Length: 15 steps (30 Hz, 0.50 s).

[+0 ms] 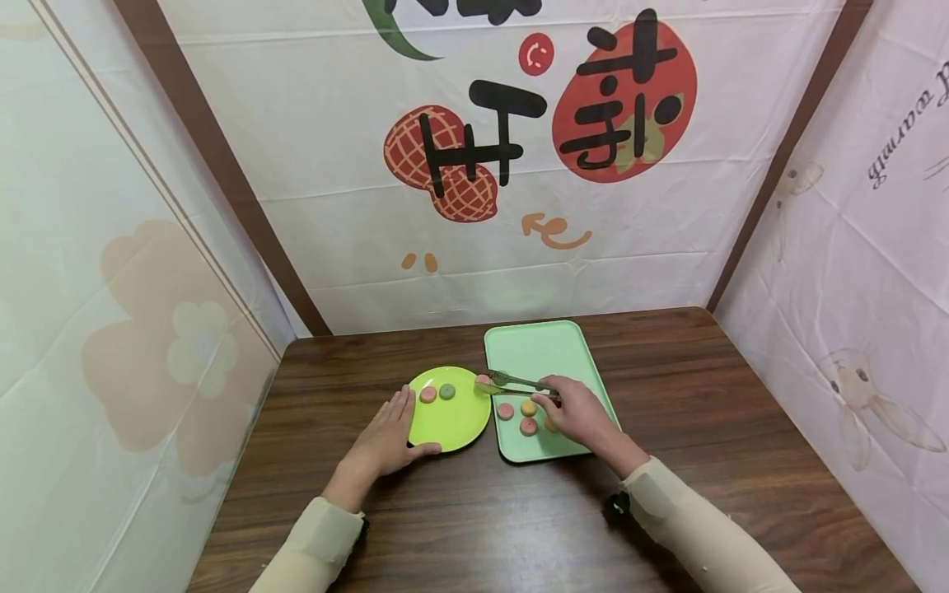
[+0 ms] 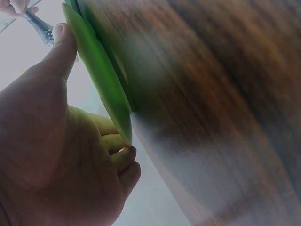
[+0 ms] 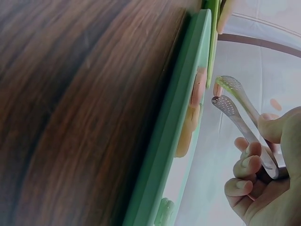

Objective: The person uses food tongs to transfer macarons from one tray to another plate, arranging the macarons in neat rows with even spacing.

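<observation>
My left hand (image 1: 384,436) rests along the left rim of a yellow-green plate (image 1: 452,430), thumb spread from the fingers. On this plate lie a pink macaron (image 1: 427,394) and a green macaron (image 1: 447,391). With my right hand (image 1: 584,412) I grip metal tongs (image 3: 242,101), whose perforated tips have another pink macaron (image 3: 217,89) between them, over the plate's right edge. Below the tongs, a mint-green tray (image 1: 537,346) carries pink macarons (image 1: 506,411) and yellow macarons (image 1: 528,408), one partly hidden by my right hand. A green macaron (image 3: 163,213) shows in the right wrist view.
Plate and tray stand side by side on a dark wooden table (image 1: 474,519). Behind the table hangs a white printed cloth (image 1: 341,247), with more cloth at the left and right sides.
</observation>
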Each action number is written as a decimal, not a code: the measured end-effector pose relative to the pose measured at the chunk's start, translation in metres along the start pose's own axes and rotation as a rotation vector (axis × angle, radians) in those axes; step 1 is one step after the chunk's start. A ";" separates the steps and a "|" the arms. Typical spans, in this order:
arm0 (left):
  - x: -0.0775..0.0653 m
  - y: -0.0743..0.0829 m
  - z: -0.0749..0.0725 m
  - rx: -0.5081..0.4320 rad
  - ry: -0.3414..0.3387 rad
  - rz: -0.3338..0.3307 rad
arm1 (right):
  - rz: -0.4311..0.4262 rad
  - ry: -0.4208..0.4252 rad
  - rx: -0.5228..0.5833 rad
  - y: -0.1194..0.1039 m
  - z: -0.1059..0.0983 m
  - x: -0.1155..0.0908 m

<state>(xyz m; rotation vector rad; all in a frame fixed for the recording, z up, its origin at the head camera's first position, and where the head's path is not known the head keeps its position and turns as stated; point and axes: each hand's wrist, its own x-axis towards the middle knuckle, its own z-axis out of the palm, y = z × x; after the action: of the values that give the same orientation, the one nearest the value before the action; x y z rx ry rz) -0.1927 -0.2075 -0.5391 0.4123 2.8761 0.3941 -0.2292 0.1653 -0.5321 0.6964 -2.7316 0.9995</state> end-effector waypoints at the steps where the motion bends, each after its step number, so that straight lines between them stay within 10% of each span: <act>1: 0.000 0.000 0.000 0.001 0.000 0.000 | 0.001 -0.001 -0.002 -0.001 0.001 0.000; 15: 0.001 -0.001 0.001 0.005 0.007 0.005 | -0.013 -0.014 -0.021 -0.012 0.006 0.006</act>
<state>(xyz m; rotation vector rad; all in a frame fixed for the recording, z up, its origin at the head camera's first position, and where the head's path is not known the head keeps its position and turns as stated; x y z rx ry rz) -0.1932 -0.2079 -0.5403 0.4193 2.8835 0.3902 -0.2288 0.1504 -0.5281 0.7199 -2.7421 0.9651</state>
